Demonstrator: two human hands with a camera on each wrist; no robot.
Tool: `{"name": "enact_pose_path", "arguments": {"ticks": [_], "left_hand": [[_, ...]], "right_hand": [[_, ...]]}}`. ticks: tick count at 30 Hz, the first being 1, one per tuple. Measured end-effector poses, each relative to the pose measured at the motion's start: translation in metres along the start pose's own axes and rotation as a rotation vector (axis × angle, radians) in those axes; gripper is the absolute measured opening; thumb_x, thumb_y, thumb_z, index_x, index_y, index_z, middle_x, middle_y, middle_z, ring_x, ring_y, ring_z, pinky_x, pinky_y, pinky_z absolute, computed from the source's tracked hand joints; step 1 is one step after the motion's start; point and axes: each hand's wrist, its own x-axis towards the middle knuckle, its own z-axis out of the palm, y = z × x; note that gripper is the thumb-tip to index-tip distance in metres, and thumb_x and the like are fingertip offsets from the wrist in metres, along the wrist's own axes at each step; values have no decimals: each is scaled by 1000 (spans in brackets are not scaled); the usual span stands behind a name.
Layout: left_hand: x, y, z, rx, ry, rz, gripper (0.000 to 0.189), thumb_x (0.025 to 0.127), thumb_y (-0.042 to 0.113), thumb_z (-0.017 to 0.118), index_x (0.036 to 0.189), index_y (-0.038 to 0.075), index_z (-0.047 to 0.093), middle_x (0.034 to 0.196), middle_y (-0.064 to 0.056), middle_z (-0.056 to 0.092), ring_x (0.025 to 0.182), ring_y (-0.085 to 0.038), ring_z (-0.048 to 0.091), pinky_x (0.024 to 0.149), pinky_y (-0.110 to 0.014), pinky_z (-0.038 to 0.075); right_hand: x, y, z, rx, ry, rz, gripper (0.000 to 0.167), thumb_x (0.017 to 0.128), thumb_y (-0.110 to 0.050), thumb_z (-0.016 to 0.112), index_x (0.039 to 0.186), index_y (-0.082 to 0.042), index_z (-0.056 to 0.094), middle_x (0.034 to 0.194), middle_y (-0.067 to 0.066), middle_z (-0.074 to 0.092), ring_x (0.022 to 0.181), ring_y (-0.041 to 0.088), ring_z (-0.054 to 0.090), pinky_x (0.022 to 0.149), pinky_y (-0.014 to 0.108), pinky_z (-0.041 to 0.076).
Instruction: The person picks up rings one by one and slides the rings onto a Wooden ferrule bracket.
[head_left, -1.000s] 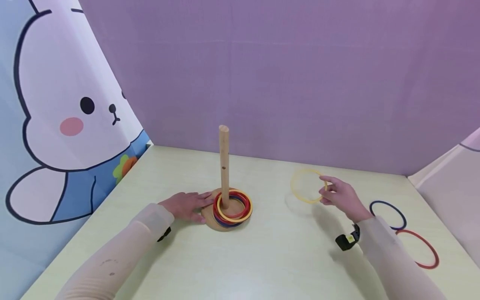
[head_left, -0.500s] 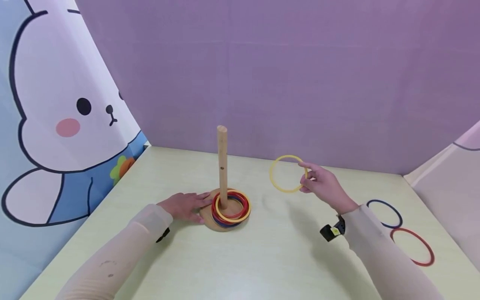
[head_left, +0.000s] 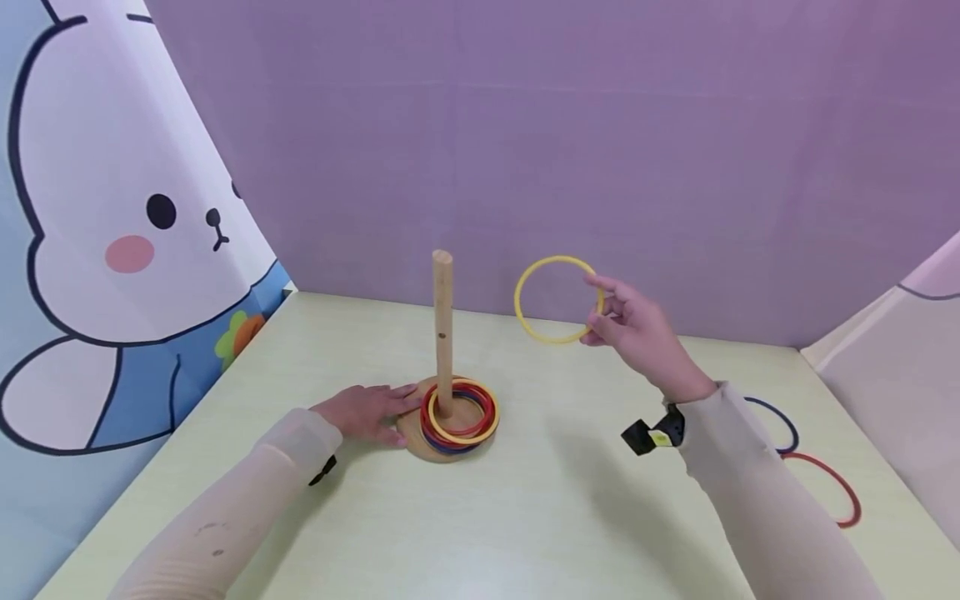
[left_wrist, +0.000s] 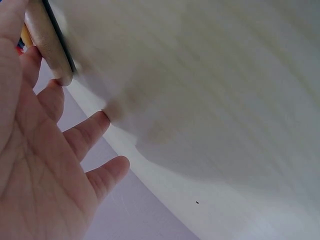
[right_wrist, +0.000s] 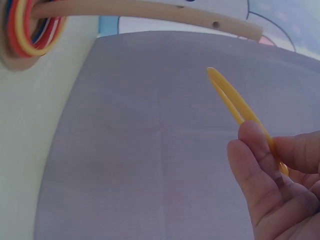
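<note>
A wooden peg [head_left: 444, 325] stands upright on a round wooden base [head_left: 412, 433]. Several red, blue and yellow rings [head_left: 491, 417] lie stacked around its foot. With fingers fairly straight, my left hand [head_left: 363, 414] rests against the left side of the base; in the left wrist view its fingertips touch the base edge [left_wrist: 47, 42]. Raised above the table to the right of the peg, my right hand [head_left: 637, 329] pinches a yellow ring [head_left: 519, 304] by its right side. The right wrist view shows that yellow ring [right_wrist: 232, 95] nearly edge-on between thumb and fingers.
A blue ring [head_left: 787, 421] and a red ring [head_left: 851, 500] lie on the pale table [head_left: 465, 533] at the right, partly hidden by the right sleeve. A purple cloth [head_left: 637, 150] hangs behind, with a cartoon-printed cloth [head_left: 82, 208] on the left.
My right hand has moved left and upward with the yellow ring, closer to the peg's height. My left hand stays at the base.
</note>
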Motion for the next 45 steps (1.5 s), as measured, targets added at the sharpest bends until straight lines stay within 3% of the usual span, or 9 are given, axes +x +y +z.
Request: {"name": "enact_pose_path", "arguments": {"ticks": [12,20,27,38,45], "left_hand": [[-2,-3,1,-9,16,17,78,84,49,67,149,18,36,156,-7,27,134,-43,35,104,-58,32],[-4,-5,4,-25,-13,-26,78,84,51,66,149,21,35,157,-4,24,136,-41,33,105,-58,31],[-3,-3,2,-3,10,34,77,85,49,66,149,16,36,156,-10,27,133,-44,35,102,-59,33],[3,-2,3,14,9,26,76,86,49,65,149,19,36,156,-6,26,134,-41,36,103,-57,34],[2,-6,3,22,26,66,77,86,49,65,149,15,36,155,-11,28,131,-46,37,101,-59,34]], "right_hand": [[7,-33,16,166,90,-111,51,93,10,51,142,5,39,84,9,56,72,12,64,73,31,56],[12,-45,28,260,47,-104,63,94,8,52,150,-4,26,83,11,57,71,14,66,74,33,56],[19,-53,38,323,39,-95,64,94,6,52,151,-6,25,84,8,61,72,14,66,76,34,56],[25,-58,56,428,32,-90,65,94,8,52,151,-6,26,84,11,61,70,14,66,75,34,56],[27,-61,66,475,-4,-94,64,93,10,50,151,-5,25,83,8,63,69,13,66,75,33,56]]}}
